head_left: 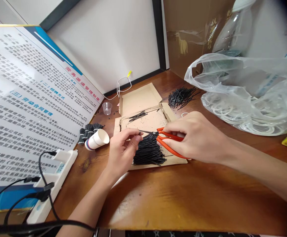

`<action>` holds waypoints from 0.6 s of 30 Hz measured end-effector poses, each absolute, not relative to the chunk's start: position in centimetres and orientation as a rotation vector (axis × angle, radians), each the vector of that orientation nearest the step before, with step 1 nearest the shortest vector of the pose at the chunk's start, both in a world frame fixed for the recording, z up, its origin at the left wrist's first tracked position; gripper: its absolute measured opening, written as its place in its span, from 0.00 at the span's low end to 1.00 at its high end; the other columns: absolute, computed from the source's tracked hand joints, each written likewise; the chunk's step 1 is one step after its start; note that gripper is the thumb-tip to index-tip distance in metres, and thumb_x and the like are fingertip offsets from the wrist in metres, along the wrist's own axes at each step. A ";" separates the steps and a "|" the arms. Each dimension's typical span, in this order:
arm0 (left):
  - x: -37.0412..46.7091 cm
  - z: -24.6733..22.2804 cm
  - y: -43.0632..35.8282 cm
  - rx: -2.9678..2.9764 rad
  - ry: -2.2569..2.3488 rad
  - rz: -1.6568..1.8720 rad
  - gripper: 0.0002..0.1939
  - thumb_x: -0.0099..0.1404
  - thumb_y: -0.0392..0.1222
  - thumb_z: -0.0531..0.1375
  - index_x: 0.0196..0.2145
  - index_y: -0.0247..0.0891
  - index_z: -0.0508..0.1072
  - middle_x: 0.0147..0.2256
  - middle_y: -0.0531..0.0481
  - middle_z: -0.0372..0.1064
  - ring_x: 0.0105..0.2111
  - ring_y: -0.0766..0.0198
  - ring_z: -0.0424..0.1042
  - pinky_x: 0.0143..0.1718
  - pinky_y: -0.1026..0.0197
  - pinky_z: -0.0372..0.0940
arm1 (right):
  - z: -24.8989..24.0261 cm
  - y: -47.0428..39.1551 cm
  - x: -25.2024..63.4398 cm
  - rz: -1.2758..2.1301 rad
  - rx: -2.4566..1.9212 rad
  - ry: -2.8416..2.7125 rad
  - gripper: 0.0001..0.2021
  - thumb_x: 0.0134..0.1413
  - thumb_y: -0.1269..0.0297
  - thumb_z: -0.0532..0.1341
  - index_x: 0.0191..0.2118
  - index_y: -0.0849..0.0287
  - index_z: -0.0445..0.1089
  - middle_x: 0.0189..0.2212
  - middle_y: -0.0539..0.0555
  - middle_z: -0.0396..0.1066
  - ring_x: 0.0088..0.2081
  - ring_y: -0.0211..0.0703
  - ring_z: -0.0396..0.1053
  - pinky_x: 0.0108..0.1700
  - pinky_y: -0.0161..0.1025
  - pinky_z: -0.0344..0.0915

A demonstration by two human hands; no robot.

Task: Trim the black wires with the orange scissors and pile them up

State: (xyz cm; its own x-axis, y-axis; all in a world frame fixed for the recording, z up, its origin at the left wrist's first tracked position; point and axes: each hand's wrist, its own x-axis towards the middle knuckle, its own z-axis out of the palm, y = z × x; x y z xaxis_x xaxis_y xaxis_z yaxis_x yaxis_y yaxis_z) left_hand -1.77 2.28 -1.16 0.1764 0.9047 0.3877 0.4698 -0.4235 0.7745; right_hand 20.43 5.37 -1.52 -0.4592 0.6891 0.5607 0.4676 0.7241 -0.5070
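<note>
The varnished wooden desk (197, 197) spreads in front of you, its grain brown and glossy; at its left leans a poster (35, 98) headed in red 劳务派遣管理制度, with blue lines reading (一)总则, (二)招聘方式 and (三)劳动合同管理 (the smaller black text is mostly too blurred to read); at the back right, a brown carton (190, 19) carries a gold animal figure and gold characters, 认 the clearest. Nearer, a crinkled, see-through plastic bag (197, 77) holds pale loops; a flattened tan cardboard box (140, 97) lies open mid-desk; a white power strip (65, 169) slants before the poster, black plugs in it.

Your right hand (195, 135) reaches in from the right, palm turned inward, fingers wrapped on the orange handles of the scissors (174, 151), whose slim dark blades point left; your left hand (123, 148) rises from below, thumb and forefinger pinched on a small dark piece (140, 133) at the blade tips.

Below the blades, thin black strands (149, 151) lie side by side on the cardboard; a second heap (181, 97) sits beyond its right edge; a paper cup (97, 140) lies tipped by tied black bundles (90, 129).
</note>
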 end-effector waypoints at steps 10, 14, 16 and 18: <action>-3.7 -2.8 11.1 2.372 1.868 0.801 0.06 0.63 0.33 0.61 0.32 0.38 0.79 0.35 0.47 0.78 0.36 0.59 0.74 0.42 0.58 0.65 | -1.3 7.1 21.5 0.272 -1.040 -1.891 0.16 0.53 0.60 0.61 0.18 0.58 0.60 0.14 0.44 0.51 0.19 0.32 0.45 0.26 0.37 0.47; -3.5 -3.9 15.6 2.377 1.903 0.695 0.10 0.64 0.29 0.59 0.33 0.35 0.80 0.37 0.43 0.78 0.38 0.56 0.74 0.43 0.58 0.65 | -1.4 7.8 21.7 0.206 -1.093 -1.930 0.15 0.52 0.62 0.60 0.19 0.57 0.57 0.15 0.45 0.52 0.20 0.32 0.46 0.26 0.37 0.45; -3.2 -4.1 16.9 2.387 1.916 0.660 0.10 0.64 0.30 0.59 0.34 0.36 0.81 0.38 0.42 0.78 0.40 0.55 0.73 0.45 0.57 0.64 | -1.3 7.9 21.7 0.199 -1.117 -1.928 0.15 0.51 0.62 0.59 0.19 0.57 0.55 0.15 0.45 0.53 0.20 0.33 0.45 0.26 0.37 0.45; -2.9 -3.8 17.3 2.392 1.933 0.642 0.09 0.64 0.31 0.59 0.35 0.37 0.81 0.39 0.42 0.77 0.41 0.55 0.73 0.46 0.56 0.64 | -1.1 7.8 21.7 0.203 -1.131 -1.921 0.16 0.50 0.62 0.59 0.18 0.57 0.54 0.15 0.46 0.54 0.21 0.33 0.44 0.27 0.37 0.45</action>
State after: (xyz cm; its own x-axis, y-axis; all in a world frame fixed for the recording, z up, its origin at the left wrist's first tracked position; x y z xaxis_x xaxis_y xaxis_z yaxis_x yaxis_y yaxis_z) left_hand -2.86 17.33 -3.83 0.1595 0.9368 0.3115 0.9369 -0.2431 0.2513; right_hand 21.68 7.79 -1.14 -0.2060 0.7732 0.5998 0.6309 0.5734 -0.5227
